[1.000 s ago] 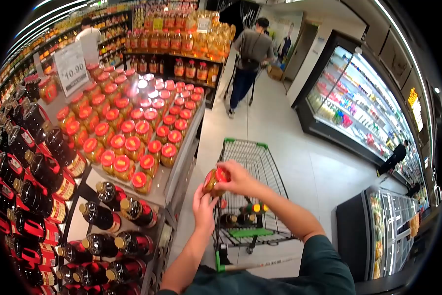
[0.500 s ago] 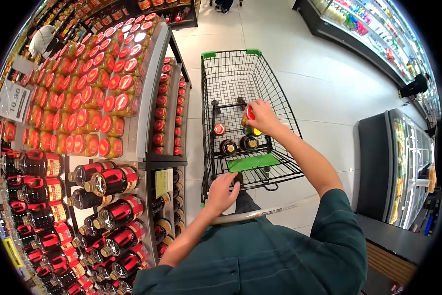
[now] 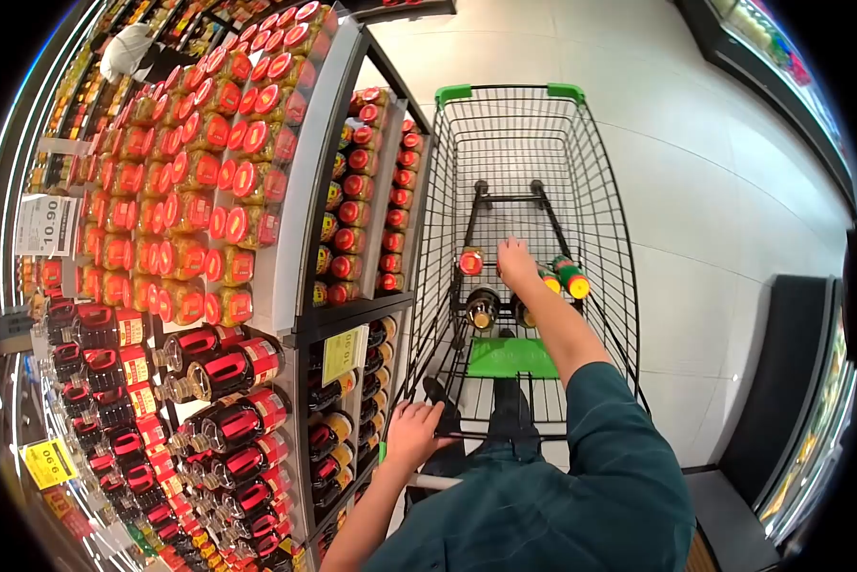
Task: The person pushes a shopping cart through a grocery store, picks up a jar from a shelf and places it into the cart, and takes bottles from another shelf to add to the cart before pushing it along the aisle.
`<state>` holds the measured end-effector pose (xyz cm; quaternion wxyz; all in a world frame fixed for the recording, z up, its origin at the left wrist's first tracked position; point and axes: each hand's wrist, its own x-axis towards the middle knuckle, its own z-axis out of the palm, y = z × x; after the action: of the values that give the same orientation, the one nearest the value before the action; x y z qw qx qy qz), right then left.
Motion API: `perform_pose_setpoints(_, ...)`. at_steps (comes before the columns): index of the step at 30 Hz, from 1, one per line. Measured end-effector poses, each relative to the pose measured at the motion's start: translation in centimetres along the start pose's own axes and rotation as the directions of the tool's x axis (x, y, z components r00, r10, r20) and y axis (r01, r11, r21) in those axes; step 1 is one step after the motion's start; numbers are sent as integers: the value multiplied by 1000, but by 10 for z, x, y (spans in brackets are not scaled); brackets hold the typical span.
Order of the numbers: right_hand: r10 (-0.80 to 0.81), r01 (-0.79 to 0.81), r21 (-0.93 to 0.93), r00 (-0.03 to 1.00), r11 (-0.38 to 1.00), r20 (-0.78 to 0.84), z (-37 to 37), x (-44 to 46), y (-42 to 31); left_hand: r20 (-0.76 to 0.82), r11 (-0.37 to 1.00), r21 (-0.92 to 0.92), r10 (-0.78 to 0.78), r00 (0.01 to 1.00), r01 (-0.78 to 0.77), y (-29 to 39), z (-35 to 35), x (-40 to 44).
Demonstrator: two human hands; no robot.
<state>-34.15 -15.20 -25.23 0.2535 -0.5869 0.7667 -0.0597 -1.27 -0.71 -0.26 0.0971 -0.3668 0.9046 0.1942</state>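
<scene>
The head view looks down on a green-trimmed wire shopping cart (image 3: 567, 91), and clock directions here run around the right hand (image 3: 516, 265). Far out at 9 o'clock a white price sign (image 3: 47, 226) reads "10.90"; the figures on the yellow tag (image 3: 47, 464) at 8 o'clock and the yellow-green tag (image 3: 345, 355), nearer on that bearing, are too small to read surely. Lettering on the display jars (image 3: 185, 257) and the dark plastic jugs (image 3: 247, 367) is likewise unreadable.

The cart's left rim runs just beside the display rack (image 3: 300, 238), whereas pale floor tiles (image 3: 700, 172) spread from 1 to 3 o'clock beyond its right wall. Wire basket floor reaches toward 12.

The right hand is down inside the basket, fingers bent; whether they grip anything cannot be told. A red-lidded jar (image 3: 471, 260) sits near at 9, two yellow-capped bottles (image 3: 573, 279) at 3, a dark bottle (image 3: 483, 310) at 7. The left hand (image 3: 414, 434), fingers loosely spread, is at the cart's rear edge, also toward 7.

Half a second ago the right hand held another jar over the basket; that one is now out of sight. Both yellow caps show now, where one did then.
</scene>
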Motion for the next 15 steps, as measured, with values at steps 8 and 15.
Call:
perform_pose_setpoints(8, -4, 3, 17, 999, 1000, 37, 63, 36, -2, 15, 999, 32, 14, 1000, -15, -7, 3, 5)
perform_pose_setpoints(15, -41, 45, -101, 998, 994, 43, 86, 50, -2, 108, 997, 73, -41, 993, 33, -3, 2, 3)
